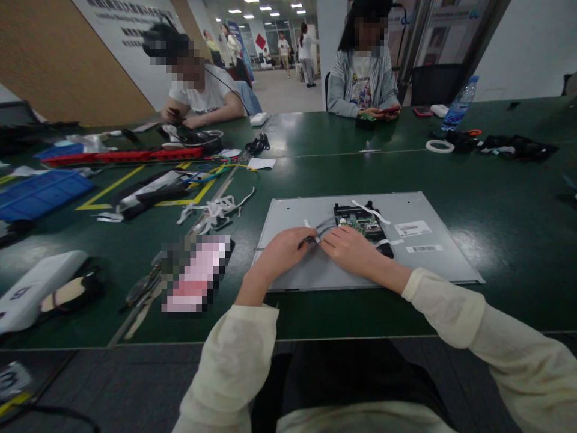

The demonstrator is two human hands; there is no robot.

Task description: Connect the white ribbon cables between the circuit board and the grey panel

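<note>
A flat silver panel (433, 240) lies on the table before me. On it sits a green circuit board (360, 225) in a black frame, with strips of white tape (372, 210) across it. A bundle of grey and black cables (325, 227) runs out from the board's left side. My left hand (286, 251) is closed on these cables, fingertips pinched together. Close beside it, my right hand (349, 249) is closed on the cables too, near the board. A bit of white tape shows between the two hands; my fingers partly hide what they grip.
A phone (198, 273) lies left of the panel, with tangled white strips (216, 211) behind it. Farther left are a blue bin (42, 193) and a white device (40, 288). A tape roll (439, 146) and water bottle (460, 103) stand back right. Two people sit opposite.
</note>
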